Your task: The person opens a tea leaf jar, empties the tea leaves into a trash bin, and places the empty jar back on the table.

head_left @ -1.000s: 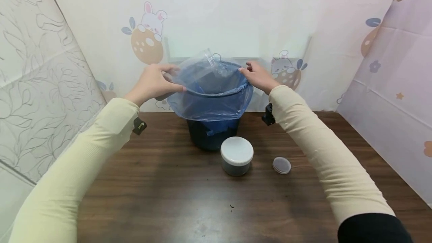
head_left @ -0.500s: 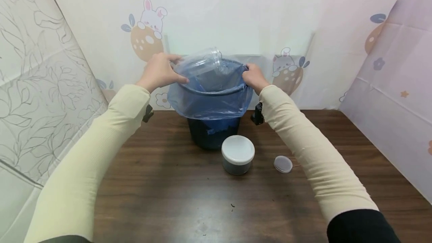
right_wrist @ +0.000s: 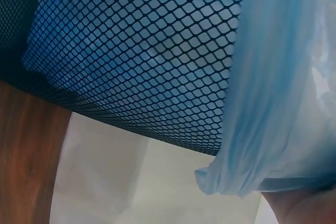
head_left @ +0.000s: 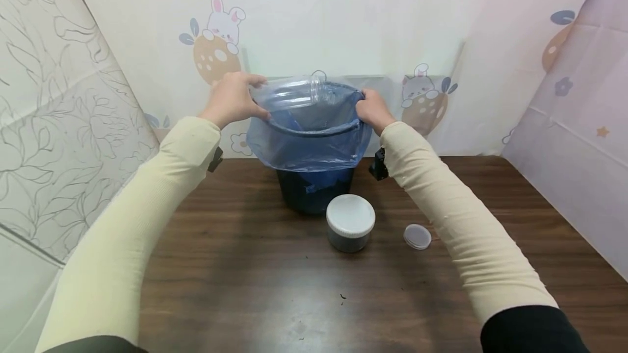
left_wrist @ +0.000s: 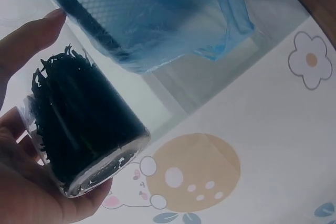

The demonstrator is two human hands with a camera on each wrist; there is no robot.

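Note:
My left hand point(head_left: 233, 97) grips a clear plastic jar point(head_left: 289, 93), thumb on one side and fingers on the other. It lies nearly level over the bin's opening, its threaded mouth facing right. Dark, shredded, leaf-like bits point(left_wrist: 86, 114) show near the jar's base in the left wrist view. At the bin's right rim, my right hand point(head_left: 374, 109) grips the edge of the blue bag liner point(head_left: 309, 151). The liner folds down over the dark mesh bin point(head_left: 314, 195); the right wrist view shows the mesh wall point(right_wrist: 157, 51) close up.
A squat grey tub with a white lid point(head_left: 350, 217) stands just in front of the bin. To its right lies a small translucent round lid point(head_left: 417, 236). Tiny dark bits point(head_left: 342, 297) dot the brown wooden table point(head_left: 221, 287). A printed cloth point(head_left: 319, 20) hangs behind.
The jar has tipped from mouth raised to nearly level, the left hand lifting slightly. My right hand's fingers, loosely at the rim earlier, have closed on the liner.

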